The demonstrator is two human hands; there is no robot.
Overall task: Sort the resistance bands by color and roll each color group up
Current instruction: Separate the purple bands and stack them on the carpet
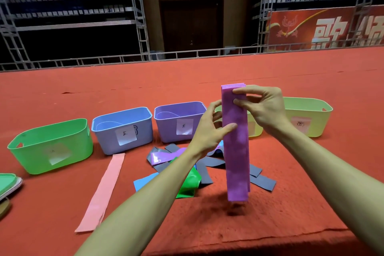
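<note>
Pinching purple bands (pixel 236 147) — both hands.

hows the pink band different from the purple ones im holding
The pink band lies flat on the carpet, untouched; the purple bands hang upright, held by the left hand and right hand. The pink band looks like one strip; the purple bands are a stack of several, edges showing at the top. Both are long, flat and unrolled.
</note>
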